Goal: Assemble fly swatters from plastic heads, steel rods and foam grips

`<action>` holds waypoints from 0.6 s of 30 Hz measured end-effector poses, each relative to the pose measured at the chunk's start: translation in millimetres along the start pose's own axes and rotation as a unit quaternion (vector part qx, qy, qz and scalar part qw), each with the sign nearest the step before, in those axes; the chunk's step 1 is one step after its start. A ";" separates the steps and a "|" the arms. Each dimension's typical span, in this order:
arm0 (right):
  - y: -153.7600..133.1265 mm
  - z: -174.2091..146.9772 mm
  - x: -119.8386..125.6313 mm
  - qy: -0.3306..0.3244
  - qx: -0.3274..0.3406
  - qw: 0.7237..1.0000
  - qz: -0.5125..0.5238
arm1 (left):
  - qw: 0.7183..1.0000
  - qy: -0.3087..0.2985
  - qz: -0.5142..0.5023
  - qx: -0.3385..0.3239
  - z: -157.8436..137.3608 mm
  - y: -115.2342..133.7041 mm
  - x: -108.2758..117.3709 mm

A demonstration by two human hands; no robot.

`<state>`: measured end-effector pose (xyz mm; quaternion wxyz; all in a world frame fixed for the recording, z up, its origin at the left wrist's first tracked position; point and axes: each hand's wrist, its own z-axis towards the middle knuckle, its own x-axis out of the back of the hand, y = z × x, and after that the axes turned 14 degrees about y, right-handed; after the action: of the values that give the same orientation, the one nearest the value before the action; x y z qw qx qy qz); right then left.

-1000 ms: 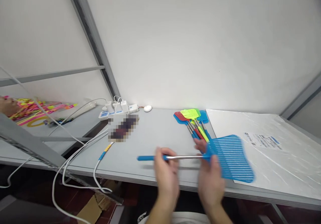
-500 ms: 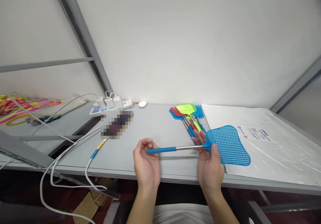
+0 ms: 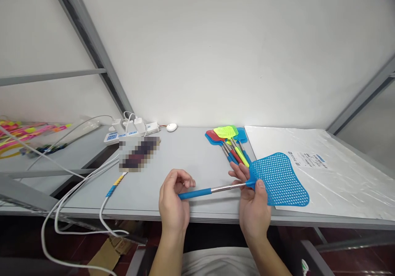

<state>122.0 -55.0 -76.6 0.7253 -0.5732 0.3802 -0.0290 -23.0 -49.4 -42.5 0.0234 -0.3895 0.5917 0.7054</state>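
Observation:
A blue fly swatter [image 3: 279, 181] with a steel telescopic shaft and blue grip is held above the desk. My right hand [image 3: 253, 210] grips it at the neck, thumb across the base of the mesh head and fingers beneath. The grip end points left and slopes slightly down. It rests against the palm side of my left hand [image 3: 174, 202], whose fingers curl loosely above it without closing round it. Behind my right hand lies a pile of fly swatters [image 3: 226, 132] in yellow-green, red and blue, handles toward me.
A white plastic package [image 3: 339, 185] with a printed label covers the desk's right side. At the left are a power strip [image 3: 111, 137] with plugs, a small white oval device [image 3: 171, 127], a blurred-out object [image 3: 139, 154] and white cables [image 3: 61, 210]. Grey metal posts frame the desk [image 3: 182, 148].
The swatter has tilted, its grip end now lower on the left. My left hand's fingers have curled a little more over the grip end. The whole view has shifted slightly.

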 end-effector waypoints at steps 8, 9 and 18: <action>-14.7 -10.2 -12.8 -0.051 0.053 0.997 0.006 | 0.998 -0.011 0.048 0.025 -8.5 -11.8 -3.3; -18.6 -6.1 -12.9 -0.057 0.057 0.997 0.003 | 0.998 -0.021 0.059 0.030 -11.3 -15.5 -4.5; -34.9 14.9 -5.8 -0.028 0.098 0.992 -0.078 | 0.969 -0.122 0.066 0.204 -56.3 -43.2 -30.0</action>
<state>140.4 -52.0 -43.0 0.7838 -0.5281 0.3090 -0.1061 48.6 -71.7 -60.2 0.1279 -0.2474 0.7405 0.6116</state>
